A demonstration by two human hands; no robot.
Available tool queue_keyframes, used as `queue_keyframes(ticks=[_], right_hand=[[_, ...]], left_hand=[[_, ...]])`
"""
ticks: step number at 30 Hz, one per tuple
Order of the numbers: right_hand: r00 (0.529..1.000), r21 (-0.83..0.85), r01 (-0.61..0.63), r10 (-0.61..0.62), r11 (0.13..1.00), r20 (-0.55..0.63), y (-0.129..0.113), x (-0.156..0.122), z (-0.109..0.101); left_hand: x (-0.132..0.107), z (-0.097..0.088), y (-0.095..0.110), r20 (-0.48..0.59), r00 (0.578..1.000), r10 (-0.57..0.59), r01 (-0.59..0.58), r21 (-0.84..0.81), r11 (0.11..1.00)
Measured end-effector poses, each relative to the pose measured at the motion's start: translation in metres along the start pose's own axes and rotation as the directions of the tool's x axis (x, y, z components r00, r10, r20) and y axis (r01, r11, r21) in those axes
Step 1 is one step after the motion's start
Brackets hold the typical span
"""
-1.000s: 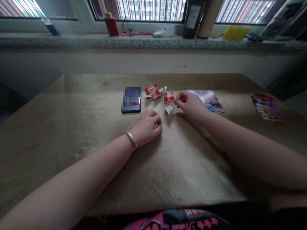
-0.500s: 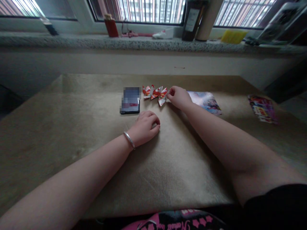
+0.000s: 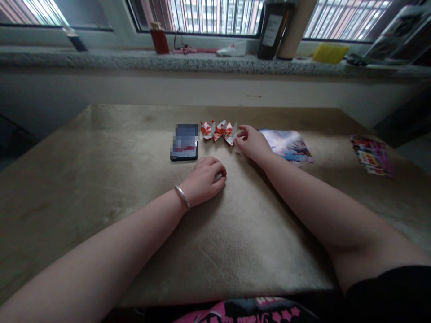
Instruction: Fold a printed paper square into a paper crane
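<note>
A short row of red-and-white folded paper figures (image 3: 221,130) stands on the table, their pointed tips upward. At its right end is my right hand (image 3: 252,142). Its thumb and forefinger are apart, right beside the last figure; whether they touch it I cannot tell. My left hand (image 3: 206,177), with a silver bangle at the wrist, rests on the table below the figures. Its fingers are loosely bent, a gap shows between thumb and forefinger, and nothing is seen in it. A phone-like dark device (image 3: 184,141), its screen blurred, lies just beyond the left hand.
A glossy printed sheet (image 3: 288,144) lies partly behind my right forearm. Colourful printed cards (image 3: 370,154) are farther right on the tan table cover (image 3: 235,251). Along the windowsill (image 3: 128,62) stand a red container (image 3: 159,40), a dark bottle (image 3: 270,33) and a yellow item (image 3: 330,53).
The rightmost paper figure now stands more upright and in line with the others. My right hand's thumb and forefinger have spread apart. The left hand has stayed in place.
</note>
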State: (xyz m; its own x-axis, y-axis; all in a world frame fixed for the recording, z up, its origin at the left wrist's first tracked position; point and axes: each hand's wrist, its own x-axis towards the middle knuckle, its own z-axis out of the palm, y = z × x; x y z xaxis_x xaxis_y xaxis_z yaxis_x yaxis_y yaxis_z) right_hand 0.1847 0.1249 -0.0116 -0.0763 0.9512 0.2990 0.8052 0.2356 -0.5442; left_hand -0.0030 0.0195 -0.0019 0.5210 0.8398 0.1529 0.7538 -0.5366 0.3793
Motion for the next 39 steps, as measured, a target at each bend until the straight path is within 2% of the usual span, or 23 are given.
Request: queue_keyframes(ticks=[2, 5, 8, 13, 19, 24, 29, 39], right_hand=[[0.997, -0.017, 0.075, -0.075, 0.997, 0.019, 0.002, -0.011, -0.006], [0.967, -0.125, 0.243, -0.230, 0.962, 0.112, 0.005, -0.031, -0.021], [0.958, -0.240, 0.280, -0.253, 0.930, 0.138, 0.011, -0.050, -0.040], [0.977, -0.399, 0.213, -0.180, 0.892, 0.118, 0.030, -0.069, -0.058], [0.989, -0.501, 0.147, -0.112, 0.853, 0.100, 0.045, -0.069, -0.057], [0.994, -0.596, 0.111, -0.078, 0.795, 0.081, 0.044, -0.068, -0.058], [0.983, -0.645, 0.098, 0.027, 0.758, 0.181, 0.039, -0.071, -0.063], [0.978, -0.715, 0.123, 0.040, 0.689, 0.206, 0.031, -0.073, -0.068]], left_hand=[[0.000, 0.000, 0.000, 0.000, 1.000, 0.000, 0.000, 0.001, 1.000], [0.000, 0.000, 0.001, 0.005, 1.000, 0.004, -0.004, 0.002, 1.000], [0.000, 0.001, 0.000, 0.008, 1.000, 0.008, -0.008, 0.004, 1.000], [0.002, 0.001, -0.001, 0.006, 1.000, 0.022, -0.022, 0.008, 1.000], [0.002, 0.001, -0.002, 0.009, 0.999, 0.037, -0.037, 0.002, 0.999], [0.000, 0.001, -0.003, 0.005, 0.999, 0.052, -0.052, 0.006, 0.999], [0.001, 0.002, -0.003, 0.015, 0.999, 0.044, -0.044, -0.001, 0.999], [0.000, 0.002, -0.004, 0.029, 0.998, 0.057, -0.057, 0.010, 0.998]])
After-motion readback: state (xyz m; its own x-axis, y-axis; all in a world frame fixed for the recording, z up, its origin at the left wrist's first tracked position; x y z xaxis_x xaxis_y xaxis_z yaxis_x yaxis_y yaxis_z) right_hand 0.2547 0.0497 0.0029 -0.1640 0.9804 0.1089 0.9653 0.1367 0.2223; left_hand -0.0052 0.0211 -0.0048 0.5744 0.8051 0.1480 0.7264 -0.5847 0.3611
